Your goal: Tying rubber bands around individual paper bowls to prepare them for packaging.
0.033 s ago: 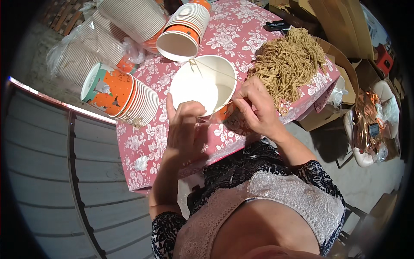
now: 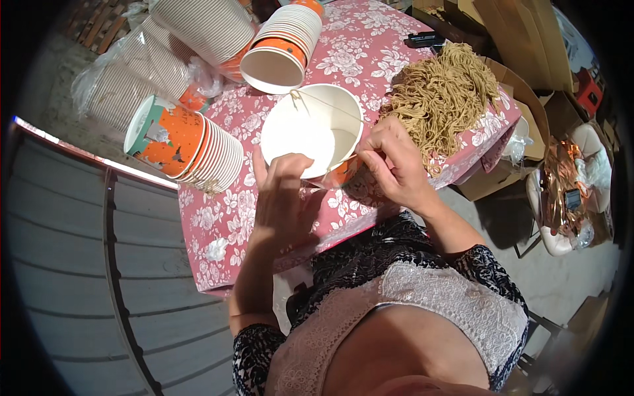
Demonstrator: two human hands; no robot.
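In front of me on the table is a paper bucket, white inside and orange outside, its mouth facing up at me. My left hand grips its near-left wall, fingers curled at the rim and one finger stretched along the outside. A thin tan cord is knotted at the far rim and runs across the opening toward my right hand. At the right side of the rim, my right hand is closed in a pinch on the cord. The fingertips partly hide where the cord meets the near-right wall.
A heap of tan cords lies right of the bucket. Nested orange paper buckets lie on their sides at left, another stack behind. Plastic-wrapped stacks stand far left. Cardboard boxes and a chair are at right.
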